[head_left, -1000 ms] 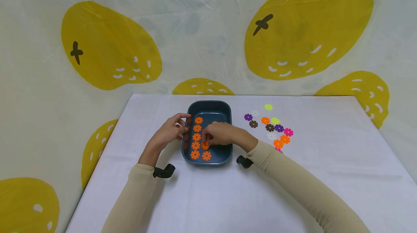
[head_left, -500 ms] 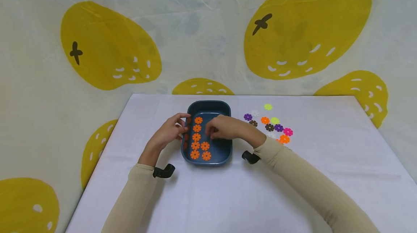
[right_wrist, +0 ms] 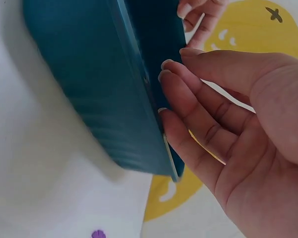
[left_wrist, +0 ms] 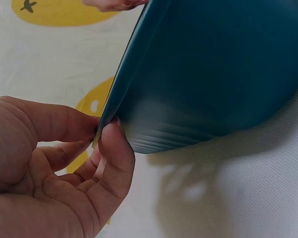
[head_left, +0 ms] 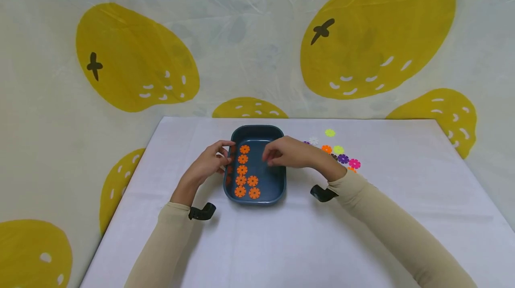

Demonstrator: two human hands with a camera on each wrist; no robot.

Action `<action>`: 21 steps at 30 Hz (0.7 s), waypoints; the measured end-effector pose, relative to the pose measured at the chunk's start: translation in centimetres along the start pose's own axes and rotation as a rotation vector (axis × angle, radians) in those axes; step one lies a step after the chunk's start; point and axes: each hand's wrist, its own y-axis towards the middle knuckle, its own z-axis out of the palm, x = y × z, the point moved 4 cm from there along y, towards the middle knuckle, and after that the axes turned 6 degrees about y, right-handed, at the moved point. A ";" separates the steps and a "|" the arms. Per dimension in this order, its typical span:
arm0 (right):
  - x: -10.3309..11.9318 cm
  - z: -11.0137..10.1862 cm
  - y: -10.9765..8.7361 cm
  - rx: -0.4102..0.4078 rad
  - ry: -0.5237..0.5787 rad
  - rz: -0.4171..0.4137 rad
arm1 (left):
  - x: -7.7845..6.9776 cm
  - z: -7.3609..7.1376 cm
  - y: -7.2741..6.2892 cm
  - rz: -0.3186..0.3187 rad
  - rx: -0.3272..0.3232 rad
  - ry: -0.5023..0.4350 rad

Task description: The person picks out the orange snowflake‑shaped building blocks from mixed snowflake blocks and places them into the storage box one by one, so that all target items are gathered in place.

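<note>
If the left hand's (head_left: 207, 162) left-edge pinch jerks, the blue oblong tray's (head_left: 271, 185) orange discs (head_left: 242, 156) may be jumbled. The right hand (head_left: 290, 152) is relaxed.

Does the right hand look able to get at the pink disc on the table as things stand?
Probably yes: the right hand looks empty and the pink disc lies uncovered near the sleeve; the hand would likely need to draw back from the tray first.

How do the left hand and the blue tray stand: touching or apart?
Touching. The left wrist view shows it: the left hand pinches the edge of the blue tray, with no gap between them.
</note>
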 end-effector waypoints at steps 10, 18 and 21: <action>-1.2 -1.7 -2.2 -0.066 0.029 -0.013 | -0.1 0.1 -0.1 0.013 0.003 -0.001; -2.6 -2.7 -3.7 -0.099 0.016 -0.002 | 0.0 0.0 0.0 0.019 -0.003 0.004; -3.3 -3.0 -4.1 -0.108 0.014 0.012 | 0.0 0.0 0.0 0.023 -0.004 0.003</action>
